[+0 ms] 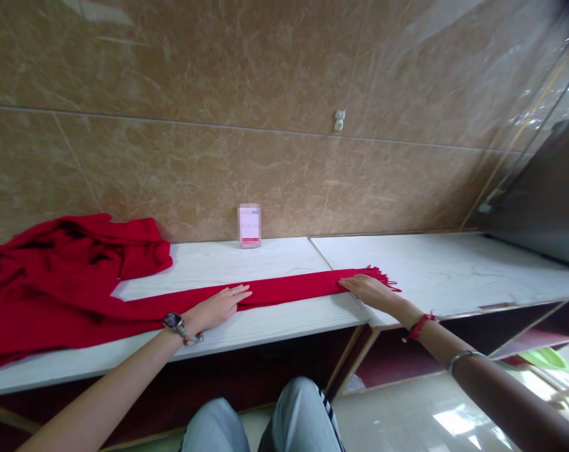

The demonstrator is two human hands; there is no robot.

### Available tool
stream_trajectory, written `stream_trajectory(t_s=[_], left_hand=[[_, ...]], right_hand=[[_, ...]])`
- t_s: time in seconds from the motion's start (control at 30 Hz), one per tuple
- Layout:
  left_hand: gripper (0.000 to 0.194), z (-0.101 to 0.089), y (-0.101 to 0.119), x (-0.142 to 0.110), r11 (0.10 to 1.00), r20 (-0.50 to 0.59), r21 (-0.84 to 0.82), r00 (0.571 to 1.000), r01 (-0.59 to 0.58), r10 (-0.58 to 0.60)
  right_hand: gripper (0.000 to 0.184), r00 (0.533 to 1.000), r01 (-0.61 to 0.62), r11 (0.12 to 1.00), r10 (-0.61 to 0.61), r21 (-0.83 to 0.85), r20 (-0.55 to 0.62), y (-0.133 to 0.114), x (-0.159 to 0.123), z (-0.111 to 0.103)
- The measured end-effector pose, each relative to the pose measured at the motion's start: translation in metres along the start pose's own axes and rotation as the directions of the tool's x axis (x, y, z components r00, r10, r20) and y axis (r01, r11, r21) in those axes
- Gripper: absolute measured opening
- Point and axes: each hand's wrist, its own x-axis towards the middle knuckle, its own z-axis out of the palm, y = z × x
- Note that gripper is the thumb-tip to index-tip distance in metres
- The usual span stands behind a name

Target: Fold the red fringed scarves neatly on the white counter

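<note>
A long red scarf [289, 290] lies across the white bench top, its right part a narrow flat strip ending in a fringe. On the left the red cloth spreads wide and lies in a crumpled heap. My left hand [221, 306] rests flat on the strip's middle, fingers stretched out to the right. Near the fringed end, my right hand [367, 290] lies on the strip with its fingers stretched out to the left. Neither hand is closed round the cloth. The cloth under both palms is hidden.
A phone [250, 226] leans upright against the brown tiled wall [171, 169]. A small white figure-shaped hook [340, 120] is fixed to the wall. The white bench top [435, 270] has open shelves below. A large dark box-shaped object [543, 188] stands at the far right; a green basin [546, 358] is lower right.
</note>
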Motion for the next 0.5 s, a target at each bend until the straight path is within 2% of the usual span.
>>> stream_trajectory(t_s=[0.07, 0.17, 0.27, 0.33, 0.5], left_hand=[[0.048, -0.001, 0.0, 0.0, 1.0, 0.005, 0.003, 1.0, 0.012, -0.012], [0.042, 0.0, -0.003, 0.002, 1.0, -0.014, 0.013, 1.0, 0.012, -0.012], [0.041, 0.003, -0.008, 0.004, 1.0, -0.062, 0.019, 0.998, 0.008, -0.007], [0.046, 0.004, -0.01, 0.004, 1.0, -0.062, 0.018, 0.998, 0.006, -0.005], [0.067, 0.0, -0.011, 0.0, 1.0, 0.045, -0.029, 0.999, 0.01, -0.009]], right_hand=[[0.046, 0.999, -0.027, 1.0, 0.027, 0.0, -0.028, 0.001, -0.002, 0.001], [0.047, 0.987, -0.143, 0.99, 0.142, -0.013, -0.068, 0.003, -0.003, 0.001], [0.045, 0.974, -0.225, 0.974, 0.224, -0.022, -0.046, 0.008, -0.001, 0.002], [0.043, 0.977, -0.213, 0.977, 0.213, -0.024, 0.0, 0.013, -0.001, 0.003], [0.044, 0.983, -0.164, 0.985, 0.167, -0.044, 0.072, 0.025, -0.007, 0.006]])
